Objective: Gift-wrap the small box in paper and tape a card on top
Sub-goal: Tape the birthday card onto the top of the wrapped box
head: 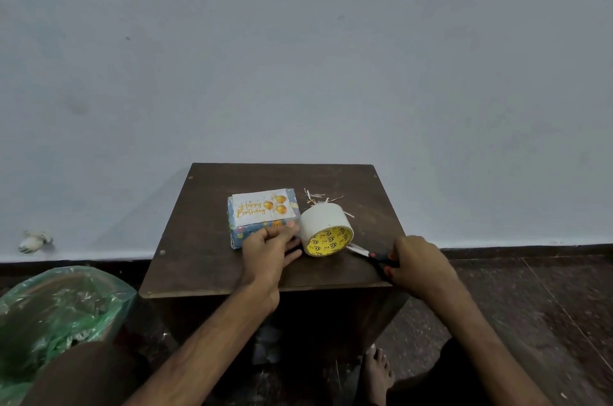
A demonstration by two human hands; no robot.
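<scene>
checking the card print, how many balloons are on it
3 balloons on the right half of the birthday card: one uppermost, one lower left, one below; none hidden.

Forearms (212,332): bare to the frame's edge.
Right hand (416,264): red-orange polish on the fingernails.
Foot (376,369): bare.
Lap: dark fabric (447,382) at lower right.

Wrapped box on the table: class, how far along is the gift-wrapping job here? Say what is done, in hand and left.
Done: the box is covered in patterned paper and the card lies on top. In hand: the left hand holds the box's near edge beside the tape roll; the right hand grips the scissors. Left, likely: taping the card down; no tape on it is visible.
</scene>
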